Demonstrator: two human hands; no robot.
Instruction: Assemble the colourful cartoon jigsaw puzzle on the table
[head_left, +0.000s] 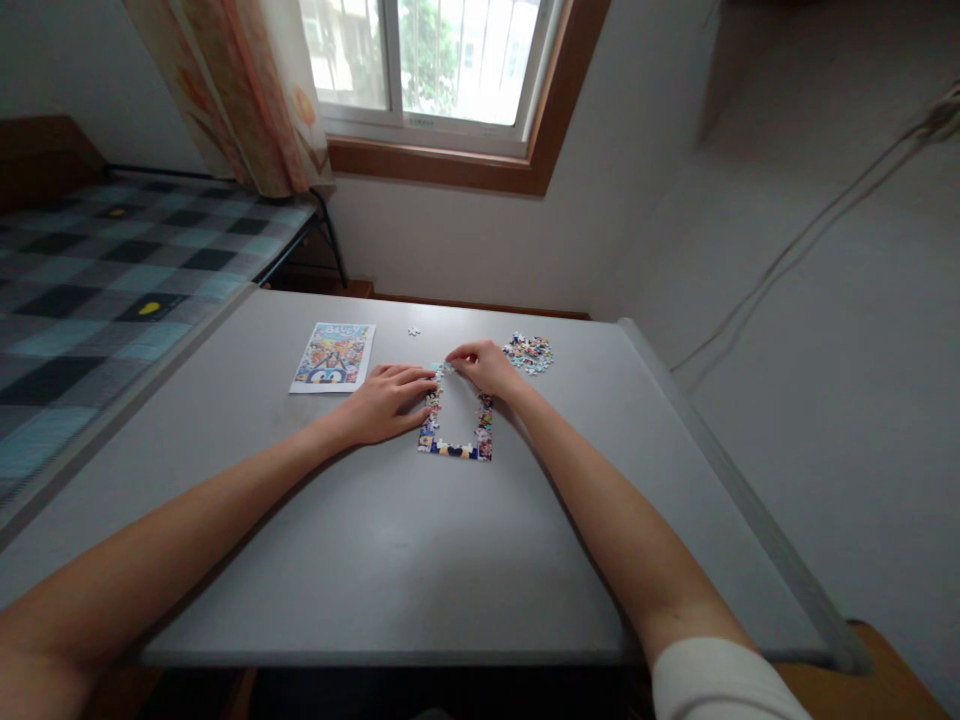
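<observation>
On the bench (375, 545), the left hand (390, 402) lies loosely spread against the left side of the puzzle border (454, 452), while the right hand (486, 368), fingertips bunched, any grip indiscernible, apparently works its top edge, calling for careful alignment.

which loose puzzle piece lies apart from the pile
The pale piece alone beyond the left hand; those in the pile, beside the right hand, lie heaped together.

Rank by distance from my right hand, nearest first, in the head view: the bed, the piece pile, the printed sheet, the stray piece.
1. Piece pile: just right of your right hand.
2. Stray piece: to its left, farther back.
3. Printed sheet: farther left.
4. Bed: far left.
</observation>
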